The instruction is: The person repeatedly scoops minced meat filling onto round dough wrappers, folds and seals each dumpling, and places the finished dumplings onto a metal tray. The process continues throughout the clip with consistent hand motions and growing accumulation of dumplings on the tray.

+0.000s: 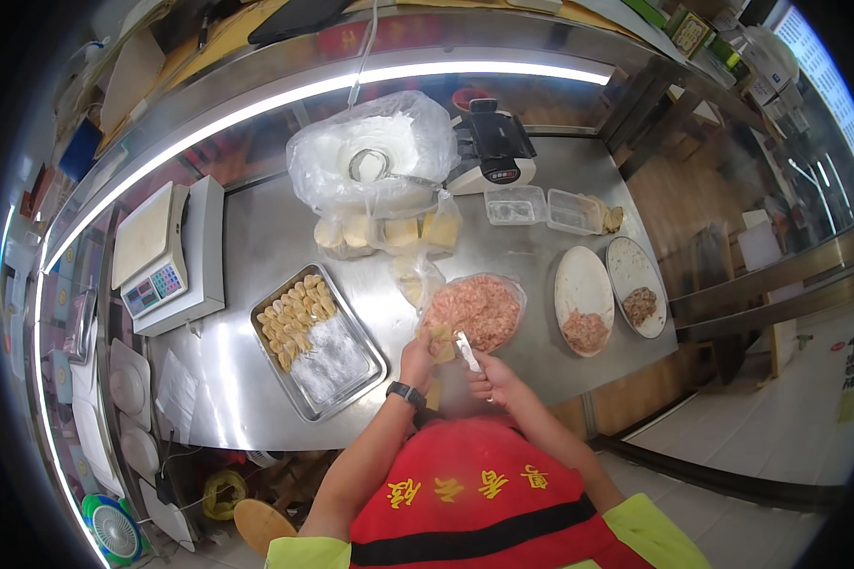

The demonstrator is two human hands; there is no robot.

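Note:
At the table's front edge, my left hand [417, 360] is closed on a thin yellow dough wrapper [441, 343]. Close beside it, my right hand [491, 379] grips a narrow, flat, whitish spreader [465, 351], whose tip is near the wrapper. Just beyond both hands lies a broad mound of pink minced meat [474, 308] on clear plastic. To the left, a metal tray [334, 408] carries several rows of folded yellow dumplings [294, 318] and a patch of white flour [324, 362]. A small plastic bag [416, 277] touches the meat's left side.
A flour bag [370, 142] stands at the back, behind bagged yellow wrappers [399, 230]. Two oval plates [584, 270] with some minced meat are at right, below clear plastic boxes [515, 206]. A scale [150, 248] is at left; a black-topped device [495, 147] stands behind.

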